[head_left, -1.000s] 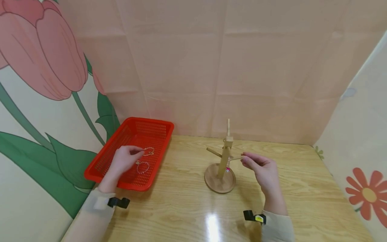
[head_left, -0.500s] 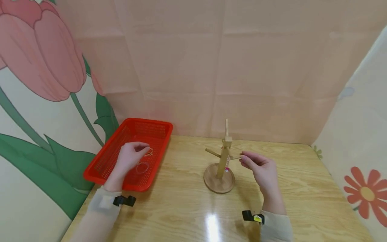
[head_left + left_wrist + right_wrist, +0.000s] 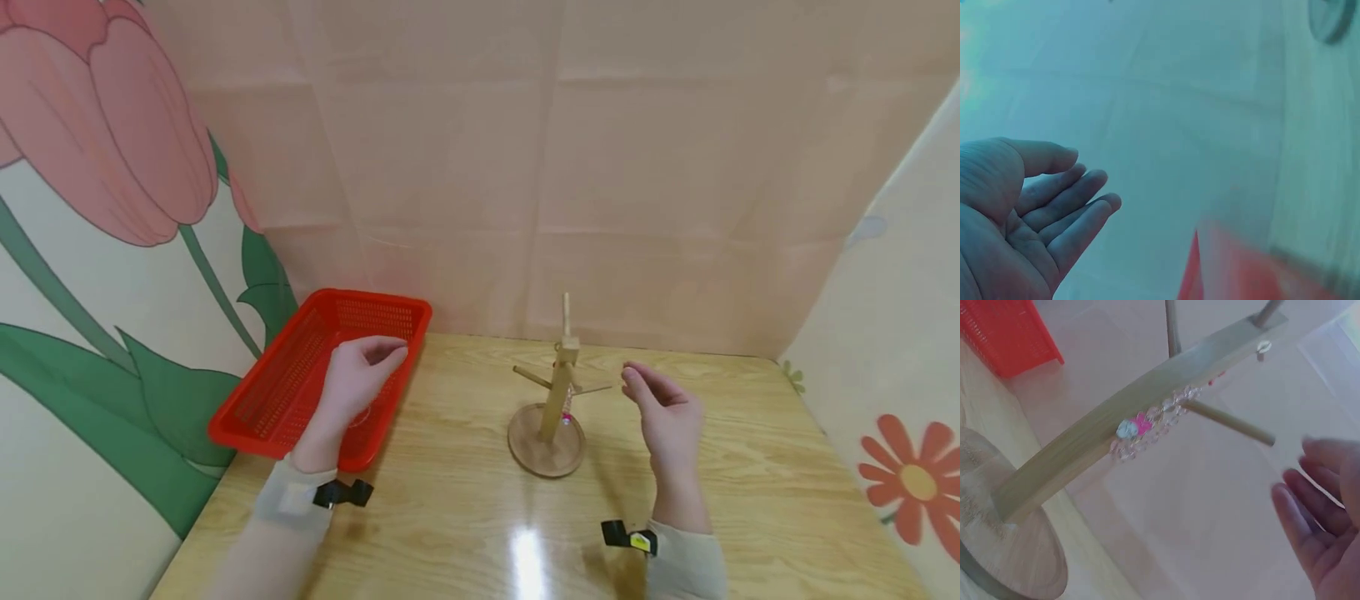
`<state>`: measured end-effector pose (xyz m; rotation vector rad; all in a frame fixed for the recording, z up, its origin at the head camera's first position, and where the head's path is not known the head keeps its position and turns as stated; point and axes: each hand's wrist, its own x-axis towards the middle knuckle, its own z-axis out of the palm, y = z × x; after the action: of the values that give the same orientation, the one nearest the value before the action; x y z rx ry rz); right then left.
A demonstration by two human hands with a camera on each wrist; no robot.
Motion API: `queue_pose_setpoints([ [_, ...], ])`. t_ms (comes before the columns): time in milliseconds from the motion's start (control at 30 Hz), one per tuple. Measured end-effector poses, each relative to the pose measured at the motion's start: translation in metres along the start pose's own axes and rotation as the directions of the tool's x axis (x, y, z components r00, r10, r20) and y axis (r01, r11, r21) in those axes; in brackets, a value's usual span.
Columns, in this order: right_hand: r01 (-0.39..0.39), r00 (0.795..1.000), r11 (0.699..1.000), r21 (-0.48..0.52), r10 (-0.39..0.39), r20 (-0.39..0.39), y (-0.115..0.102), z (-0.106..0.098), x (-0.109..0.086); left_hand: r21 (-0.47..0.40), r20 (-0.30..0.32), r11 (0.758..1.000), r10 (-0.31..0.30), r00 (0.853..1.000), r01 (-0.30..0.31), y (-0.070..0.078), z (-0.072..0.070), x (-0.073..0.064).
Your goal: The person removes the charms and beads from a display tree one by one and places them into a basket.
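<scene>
My left hand [image 3: 360,379] is over the right part of the red plastic basket [image 3: 255,417], its thumb close to its fingertips. In the left wrist view, nothing shows between the loosely bent fingers [image 3: 1079,234]. Part of a pale beaded bracelet [image 3: 362,417] peeks out below this hand, which covers other basket contents. My right hand [image 3: 670,421] is just off the tip of a peg [image 3: 1235,424] on a wooden stand [image 3: 555,400], fingers loosely bent and holding nothing. A clear beaded bracelet [image 3: 1160,419] with a pink charm hangs on that peg, against the post.
The stand has a round wooden base [image 3: 546,458] and other pegs, one sticking out left [image 3: 531,377] and one upward. Something small and red, with a silver piece [image 3: 1264,347], shows behind the post. A pink cloth backdrop [image 3: 480,208] rises behind the wooden table [image 3: 450,517].
My left hand has moved right and slightly up over the basket. The right hand has let go of the peg's tip and drawn a little to the right.
</scene>
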<state>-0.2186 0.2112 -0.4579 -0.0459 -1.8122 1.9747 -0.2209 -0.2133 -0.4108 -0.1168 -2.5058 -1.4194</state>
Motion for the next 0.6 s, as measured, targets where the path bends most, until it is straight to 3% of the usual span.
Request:
queue_pose_setpoints([
  [100,0.066,0.995,0.998,-0.001,-0.065,-0.081,-0.006,0.002,0.000,-0.065,-0.012,0.997,0.043,0.999,-0.044,0.012,0.011,0.002],
  [167,0.106,0.991,0.994,-0.011,-0.106,-0.086,-0.011,0.003,-0.002,-0.116,-0.020,0.990,0.075,0.997,-0.077,0.019,0.020,0.004],
  [367,0.261,0.964,0.958,-0.122,-0.266,-0.025,-0.030,0.012,-0.008,-0.235,-0.006,0.959,0.161,0.987,-0.158,0.037,0.047,0.005],
  [600,0.368,0.928,0.926,-0.081,-0.361,0.092,-0.044,0.023,-0.019,-0.317,0.019,0.927,0.218,0.976,-0.200,0.047,0.080,0.007],
])
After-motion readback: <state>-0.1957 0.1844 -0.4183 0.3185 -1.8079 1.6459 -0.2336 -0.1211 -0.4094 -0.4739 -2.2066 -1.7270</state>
